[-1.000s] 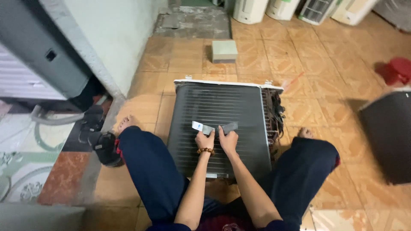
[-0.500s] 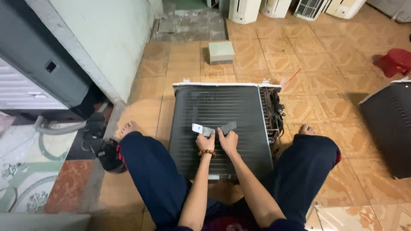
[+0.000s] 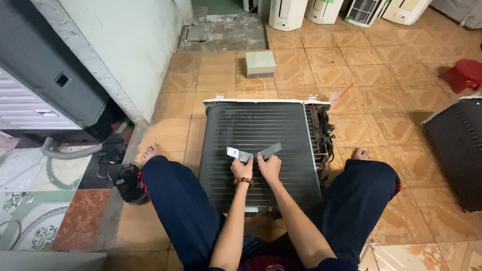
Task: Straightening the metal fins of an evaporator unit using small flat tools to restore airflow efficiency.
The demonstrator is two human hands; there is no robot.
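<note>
Around: a small grey box (image 3: 260, 63) on the tiled floor (image 3: 381, 75) beyond, white air conditioner units (image 3: 346, 10) at the far wall, a red stool (image 3: 466, 74) to the right, a dark shoe (image 3: 128, 183) beside the left knee, nothing between the hands and the work. Both hands side by side on the dark finned coil (image 3: 261, 150) lying flat between the legs, left hand (image 3: 241, 168) closed narrow on a grey strip (image 3: 238, 153) with white end, right hand (image 3: 269, 166) pinching a second grey strip (image 3: 270, 150). Strips spread like a shallow V, long axes running left-right, outer ends pointing away; wiring (image 3: 324, 135) along the right edge of the coil.
</note>
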